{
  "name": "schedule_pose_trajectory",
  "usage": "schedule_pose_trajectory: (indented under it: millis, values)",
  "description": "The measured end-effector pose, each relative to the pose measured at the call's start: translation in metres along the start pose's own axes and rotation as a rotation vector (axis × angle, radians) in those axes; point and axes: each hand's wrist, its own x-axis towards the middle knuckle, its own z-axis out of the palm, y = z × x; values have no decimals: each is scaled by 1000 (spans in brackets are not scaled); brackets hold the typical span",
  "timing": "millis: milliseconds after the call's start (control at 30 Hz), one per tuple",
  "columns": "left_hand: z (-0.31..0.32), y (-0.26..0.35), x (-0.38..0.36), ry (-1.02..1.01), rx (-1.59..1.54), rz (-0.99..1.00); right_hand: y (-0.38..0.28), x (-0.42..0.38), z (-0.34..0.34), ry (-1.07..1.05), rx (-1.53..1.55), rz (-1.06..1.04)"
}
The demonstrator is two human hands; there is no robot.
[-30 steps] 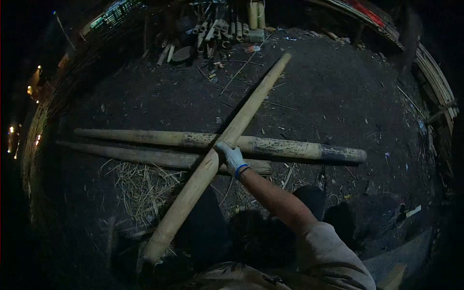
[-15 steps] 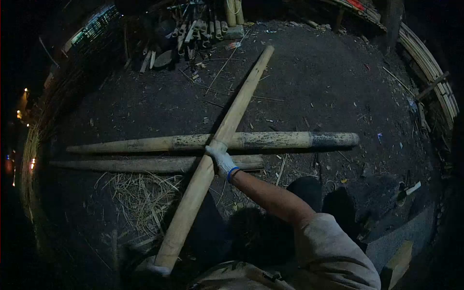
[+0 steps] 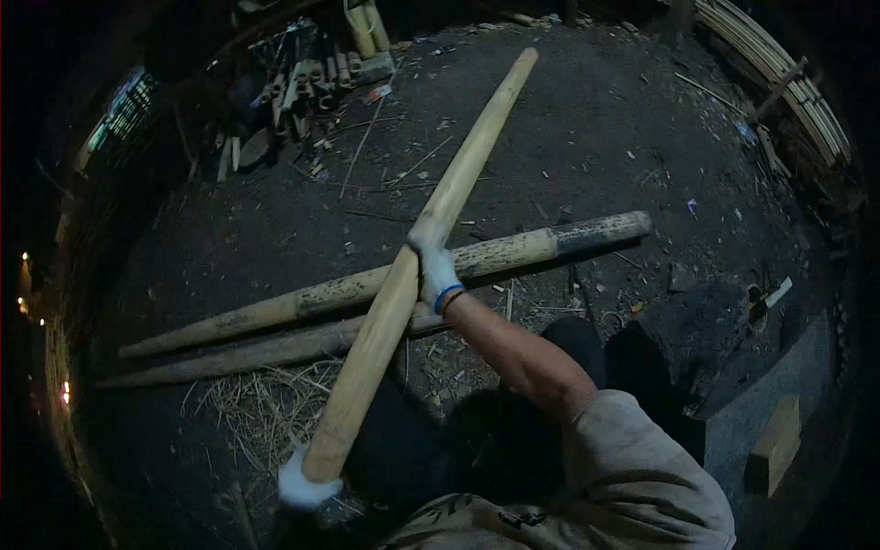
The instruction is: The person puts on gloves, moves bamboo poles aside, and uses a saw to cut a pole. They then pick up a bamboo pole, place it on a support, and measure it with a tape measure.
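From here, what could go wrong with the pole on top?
The pole crosses over the spotted pole and grey pole; swinging it might knock or roll them. The left grip is at its near end, so a drop might pinch it. Straw lies close by and might snag that end.

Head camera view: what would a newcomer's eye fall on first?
Probably the long pale pole slanting through the middle, with the white-gloved right hand gripping it near mid-length and the left hand at its near end. Behind it, a dark-mottled pole and a duller pole run crosswise on the ground. At lower left, a pale tangle of strands stands out against the dark earth.
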Motion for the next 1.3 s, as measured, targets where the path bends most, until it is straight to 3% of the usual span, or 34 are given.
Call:
schedule_pose_trajectory:
  millis: [100, 167, 200, 300, 467, 533, 633, 700, 767, 800, 833, 867, 1000, 1067, 1100, 1133, 1200, 1233, 1300]
  values:
    - [0, 47, 46, 44, 38, 93, -63, 8, -10, 147, 212, 95]
    - [8, 87, 95, 351, 138, 319, -87, 14, -19, 272, 242, -34]
    - [9, 119, 113, 358, 142, 287, -93, 21, -25, 289, 250, -46]
    - [33, 162, 215, 623, 309, 606, -108, 50, -40, 378, 283, -140]
    - [47, 321, 290, 469, 374, 689, -144, 79, -78, 421, 364, -156]
    - [62, 374, 313, 429, 366, 688, -163, 89, -93, 367, 292, -257]
    - [77, 457, 328, 234, 309, 624, -174, 99, -126, 363, 115, -233]
    - [82, 504, 338, 151, 337, 595, -195, 74, -150, 355, -189, -113]
    - [92, 531, 368, 82, 358, 568, -183, 48, -206, 301, -858, -68]
    - [89, 546, 378, 66, 368, 576, -184, 23, -228, 328, -942, 114]
    - [84, 564, 386, 51, 396, 567, -181, 3, -254, 280, -1228, 173]
    - [79, 578, 396, 43, 419, 554, -177, -19, -275, 324, -1314, 386]
    - [26, 619, 460, 99, 575, 564, -201, -83, -280, 511, -1171, 570]
    - [-10, 647, 488, 106, 644, 497, -178, -67, -295, 527, -1044, 653]
    - [-29, 663, 498, 87, 661, 522, -133, -50, -325, 348, -1301, 643]
    - [-38, 672, 519, 77, 672, 537, -154, -32, -308, 363, -1285, 650]
    - [-49, 682, 573, 98, 725, 487, -209, 18, -266, 855, -820, 627]
    - [-46, 682, 596, 81, 738, 503, -213, 44, -274, 873, -803, 640]
    - [-46, 696, 667, 51, 788, 422, -191, 126, -301, 564, -1499, 327]
